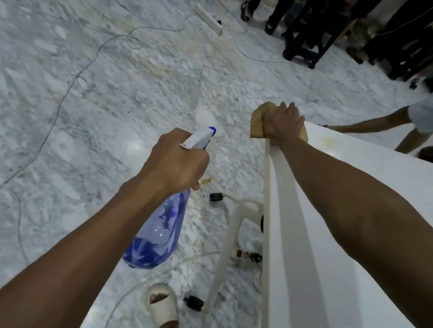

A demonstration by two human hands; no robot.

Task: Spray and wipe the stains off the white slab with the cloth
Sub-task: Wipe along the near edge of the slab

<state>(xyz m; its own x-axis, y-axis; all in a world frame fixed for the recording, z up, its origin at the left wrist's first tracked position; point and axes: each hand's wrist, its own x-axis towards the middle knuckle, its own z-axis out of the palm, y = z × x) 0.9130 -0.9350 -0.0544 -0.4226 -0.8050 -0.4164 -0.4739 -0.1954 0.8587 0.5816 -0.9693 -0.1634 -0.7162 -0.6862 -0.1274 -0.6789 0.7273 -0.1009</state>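
Observation:
The white slab (361,188) fills the right side of the head view, resting on a white plastic stand (231,230). A faint yellowish stain (327,141) shows near its far left corner. My right hand (282,122) grips a tan cloth (257,123) pressed on that far corner of the slab. My left hand (177,161) holds a clear blue spray bottle (158,233) by its neck, out over the floor left of the slab. Its white and blue nozzle (202,137) points away from me.
Marble floor (87,105) with cables, a white power strip (209,15) and yellow spots. Another person's arm (370,122) reaches to the slab's far edge. Several people's legs and a dark stool (312,35) stand at the top right. My sandalled foot (162,305) is below.

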